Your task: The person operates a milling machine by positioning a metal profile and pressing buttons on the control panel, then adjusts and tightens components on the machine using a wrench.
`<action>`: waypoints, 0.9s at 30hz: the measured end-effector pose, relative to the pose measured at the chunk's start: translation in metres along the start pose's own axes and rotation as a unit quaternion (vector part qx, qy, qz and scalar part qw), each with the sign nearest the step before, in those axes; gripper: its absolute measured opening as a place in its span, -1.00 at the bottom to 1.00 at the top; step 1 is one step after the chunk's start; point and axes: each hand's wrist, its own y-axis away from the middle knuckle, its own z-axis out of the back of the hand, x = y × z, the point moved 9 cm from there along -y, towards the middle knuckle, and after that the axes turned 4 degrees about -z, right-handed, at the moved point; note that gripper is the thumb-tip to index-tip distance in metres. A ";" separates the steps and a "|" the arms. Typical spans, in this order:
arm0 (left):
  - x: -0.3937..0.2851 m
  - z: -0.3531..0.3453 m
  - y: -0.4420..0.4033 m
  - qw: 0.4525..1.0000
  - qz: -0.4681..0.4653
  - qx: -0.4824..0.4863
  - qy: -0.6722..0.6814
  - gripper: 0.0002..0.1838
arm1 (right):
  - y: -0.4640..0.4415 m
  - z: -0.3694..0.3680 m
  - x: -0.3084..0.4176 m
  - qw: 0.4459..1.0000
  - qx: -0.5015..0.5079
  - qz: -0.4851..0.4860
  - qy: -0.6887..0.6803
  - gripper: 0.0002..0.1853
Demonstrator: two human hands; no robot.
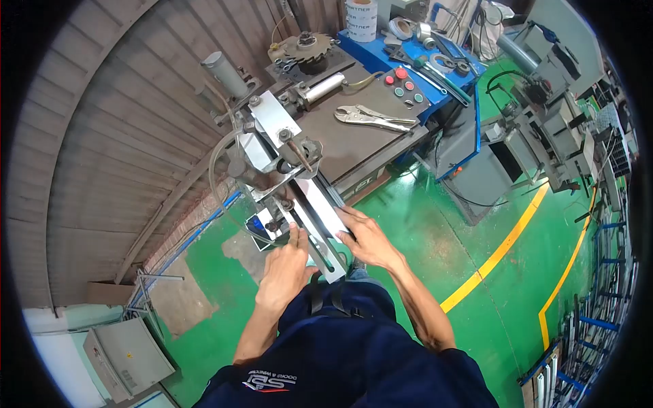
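Left hand [282, 264]: part-open, two fingers extended together onto near end of long silver slotted metal bar [328, 264], thumb apart. One long smooth white-silver metal profile [321, 208] beside bar, running under metal clamp assembly [272, 170]. Right hand [371, 243]: part-open, thumb apart from fingers, touching profile's right side. Far right: one silver locking pliers [374, 118] on dull flat tabletop [340, 153]; 3 red, 2 green round buttons [400, 73] beyond.

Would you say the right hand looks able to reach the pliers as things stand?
Probably yes: the pliers lie in the open on the table, ahead of the right hand, with nothing seeming to block the way, though it would have to leave the metal bar.
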 end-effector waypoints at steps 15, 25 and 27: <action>-0.002 0.002 -0.002 1.000 -0.001 0.000 0.006 -0.13 | 0.004 0.000 -0.005 1.000 -0.010 -0.012 0.007 -0.45; 0.004 0.000 0.000 0.999 0.001 -0.029 0.036 -0.13 | 0.006 -0.003 -0.005 1.000 -0.004 -0.016 0.009 -0.45; 0.005 0.000 0.001 0.999 -0.001 -0.034 0.038 -0.14 | 0.008 -0.004 -0.003 0.999 -0.018 -0.030 0.027 -0.44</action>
